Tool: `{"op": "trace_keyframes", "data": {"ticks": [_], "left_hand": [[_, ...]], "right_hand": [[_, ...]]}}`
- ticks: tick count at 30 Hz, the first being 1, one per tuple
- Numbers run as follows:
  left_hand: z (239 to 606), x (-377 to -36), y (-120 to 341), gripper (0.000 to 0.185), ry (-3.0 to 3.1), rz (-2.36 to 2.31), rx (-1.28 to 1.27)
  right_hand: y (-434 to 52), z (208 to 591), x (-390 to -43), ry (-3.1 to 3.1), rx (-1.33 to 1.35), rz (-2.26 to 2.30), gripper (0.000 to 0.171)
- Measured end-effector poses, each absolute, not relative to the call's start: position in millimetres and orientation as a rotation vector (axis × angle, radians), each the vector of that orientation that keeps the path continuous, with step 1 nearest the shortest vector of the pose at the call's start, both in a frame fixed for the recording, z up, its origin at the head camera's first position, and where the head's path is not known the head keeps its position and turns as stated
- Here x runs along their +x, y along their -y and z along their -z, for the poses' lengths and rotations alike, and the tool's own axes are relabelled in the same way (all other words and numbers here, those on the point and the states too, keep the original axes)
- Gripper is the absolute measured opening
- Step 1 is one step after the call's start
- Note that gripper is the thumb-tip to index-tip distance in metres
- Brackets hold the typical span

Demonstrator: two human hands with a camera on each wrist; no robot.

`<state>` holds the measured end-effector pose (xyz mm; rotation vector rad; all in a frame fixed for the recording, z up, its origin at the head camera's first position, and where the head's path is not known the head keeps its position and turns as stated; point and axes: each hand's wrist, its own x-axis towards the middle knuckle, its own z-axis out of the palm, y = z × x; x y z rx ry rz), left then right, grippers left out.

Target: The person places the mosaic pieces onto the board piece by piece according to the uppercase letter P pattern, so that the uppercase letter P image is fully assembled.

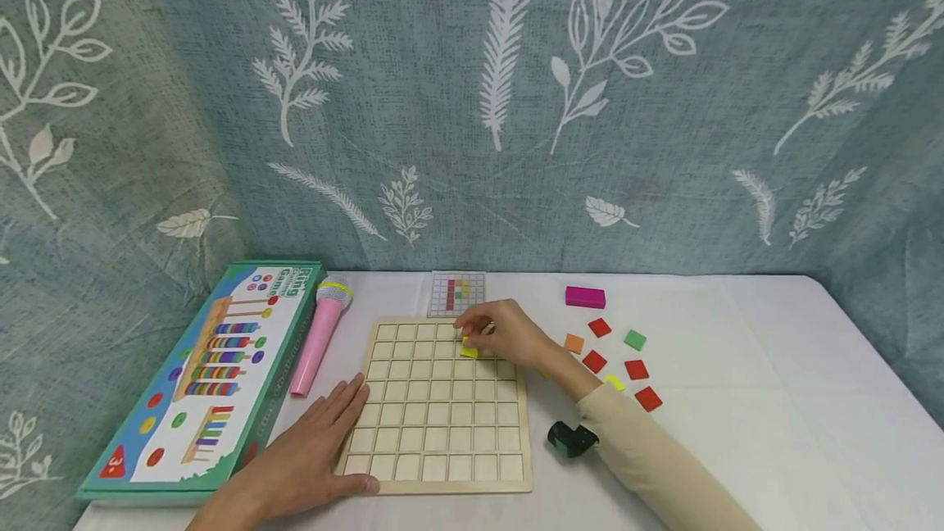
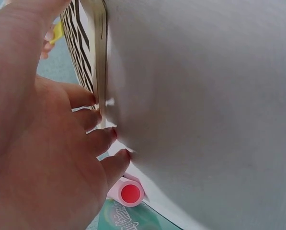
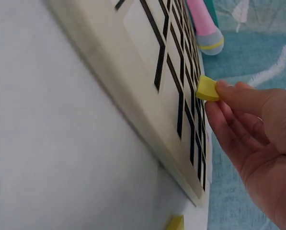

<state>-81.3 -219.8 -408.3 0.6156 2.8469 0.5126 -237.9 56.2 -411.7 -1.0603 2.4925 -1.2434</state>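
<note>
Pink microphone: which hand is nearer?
Left. The left hand is just below the microphone in the head view; the right hand is farther right, over the board.

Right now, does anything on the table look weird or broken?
Nothing looks broken. The pink microphone seems odd, lying between the game box and grid board: it probably doesn't belong with the tiles.

Microphone (image 1: 317,347) left of board (image 1: 437,415), tiles (image 1: 637,369) right
</note>
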Motion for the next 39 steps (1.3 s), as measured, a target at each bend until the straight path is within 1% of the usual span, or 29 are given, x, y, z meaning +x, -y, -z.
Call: {"op": "trace_keyframes", "data": {"ticks": [9, 21, 29, 34, 39], "left_hand": [[406, -82, 220, 0.113, -2.831, -0.496, 0.585], [409, -80, 224, 0.111, -2.859, -0.494, 0.603], [408, -80, 228, 0.111, -2.848, -0.482, 0.623], [408, -81, 231, 0.111, -2.842, -0.477, 0.622], [408, -80, 233, 0.111, -2.821, -0.499, 0.597]], "right_hand": [[-44, 411, -235, -2.499, -1.079, 1.211, 0.02], [-38, 412, -227, -2.567, -0.976, 1.143, 0.017], [-35, 410, -222, -2.571, -0.981, 1.1, 0.018], [-41, 403, -222, -2.57, -0.985, 1.078, 0.018], [-61, 393, -222, -2.601, -0.99, 1.071, 0.02]]}}
